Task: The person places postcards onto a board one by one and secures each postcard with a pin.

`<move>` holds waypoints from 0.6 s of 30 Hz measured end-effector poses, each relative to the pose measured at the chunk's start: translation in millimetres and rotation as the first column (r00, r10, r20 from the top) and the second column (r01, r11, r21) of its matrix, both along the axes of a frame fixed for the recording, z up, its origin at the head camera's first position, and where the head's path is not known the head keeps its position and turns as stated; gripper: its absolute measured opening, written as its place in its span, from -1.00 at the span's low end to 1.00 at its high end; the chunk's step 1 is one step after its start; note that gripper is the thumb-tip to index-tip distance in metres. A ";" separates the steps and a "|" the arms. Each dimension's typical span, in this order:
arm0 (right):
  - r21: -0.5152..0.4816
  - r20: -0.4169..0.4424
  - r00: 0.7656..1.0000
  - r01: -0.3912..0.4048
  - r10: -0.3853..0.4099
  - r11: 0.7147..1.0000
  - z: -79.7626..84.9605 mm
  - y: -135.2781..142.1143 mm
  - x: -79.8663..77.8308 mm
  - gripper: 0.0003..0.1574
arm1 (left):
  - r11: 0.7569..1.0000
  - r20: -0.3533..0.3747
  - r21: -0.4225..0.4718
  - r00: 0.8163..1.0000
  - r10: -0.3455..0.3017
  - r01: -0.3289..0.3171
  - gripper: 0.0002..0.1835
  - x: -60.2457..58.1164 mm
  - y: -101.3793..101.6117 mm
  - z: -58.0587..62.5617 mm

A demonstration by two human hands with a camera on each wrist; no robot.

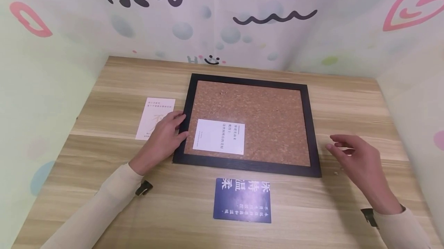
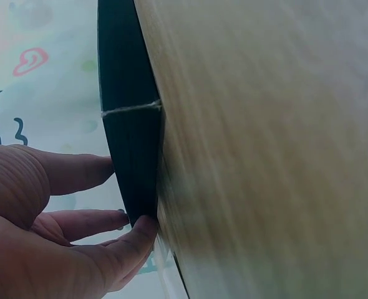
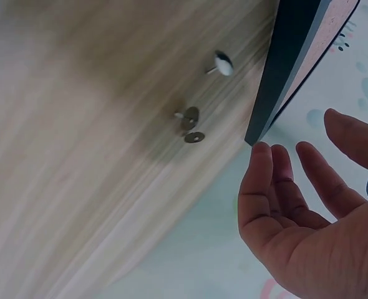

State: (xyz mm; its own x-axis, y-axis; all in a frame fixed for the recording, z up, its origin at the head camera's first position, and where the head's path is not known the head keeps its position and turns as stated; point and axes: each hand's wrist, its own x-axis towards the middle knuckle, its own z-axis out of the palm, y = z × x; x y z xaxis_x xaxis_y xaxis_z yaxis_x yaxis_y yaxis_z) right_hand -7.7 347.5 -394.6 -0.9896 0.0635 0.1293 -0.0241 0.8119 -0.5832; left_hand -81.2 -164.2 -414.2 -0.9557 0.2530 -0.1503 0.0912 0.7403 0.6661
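Three pushpins [image 3: 194, 137] lie nr R hand [image 1: 362, 160], loosely bent & free, while L hand [image 1: 163, 139] holds corkboard [image 1: 270, 125] L edge.

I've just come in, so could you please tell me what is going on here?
A person's left hand touches the left edge of a corkboard; their right hand, holding nothing, is off its right edge, near three tacks. A white card lies on the corkboard, while a pink card and a blue card lie on the table.
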 end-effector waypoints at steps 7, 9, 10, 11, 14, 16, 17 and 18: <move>0.015 0.033 0.999 0.014 -0.014 1.000 -2.4 5.6 7.1 -0.61 | 1.000 -0.001 -0.003 1.000 -0.004 0.004 -0.38 -0.4 -0.3 -0.1; 0.019 0.042 0.999 0.011 -0.012 1.000 -3.3 7.6 9.2 -0.62 | 1.000 0.001 0.000 1.000 -0.005 0.005 -0.38 -0.6 -0.2 -0.2; 0.020 0.046 0.999 0.011 -0.012 1.000 -3.7 8.7 10.5 -0.62 | 1.000 0.002 0.002 1.000 -0.006 0.006 -0.38 -0.7 -0.2 -0.3; 0.023 0.049 0.999 0.010 -0.011 1.000 -4.2 9.8 11.7 -0.63 | 1.000 0.002 0.003 1.000 -0.006 0.006 -0.38 -0.7 -0.1 -0.2; 0.029 0.058 0.998 0.009 -0.011 1.000 -5.4 12.5 15.5 -0.64 | 1.000 -0.005 0.000 1.000 -0.007 0.007 -0.38 -0.8 0.2 0.4; 0.029 0.066 0.998 0.012 -0.014 0.999 -6.5 13.5 18.3 -0.64 | 1.000 -0.012 -0.005 1.000 -0.007 0.007 -0.38 -0.8 0.4 0.6; 0.028 0.070 0.997 0.013 -0.015 1.000 -7.1 13.9 19.9 -0.64 | 1.000 -0.015 -0.006 1.000 -0.008 0.008 -0.39 -0.7 0.5 0.6; 0.025 0.073 0.997 0.013 -0.015 1.000 -7.7 14.2 21.3 -0.64 | 1.000 -0.015 -0.006 1.000 -0.008 0.008 -0.39 -0.8 0.5 0.4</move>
State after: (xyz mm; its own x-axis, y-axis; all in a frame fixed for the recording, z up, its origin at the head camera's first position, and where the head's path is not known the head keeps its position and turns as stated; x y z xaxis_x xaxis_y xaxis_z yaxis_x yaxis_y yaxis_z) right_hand 13.6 361.7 -402.3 -0.9955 0.0750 0.0587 0.0290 0.8260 -0.5629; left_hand -82.0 -163.8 -413.7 -0.9559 0.2596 -0.1372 0.1072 0.7435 0.6601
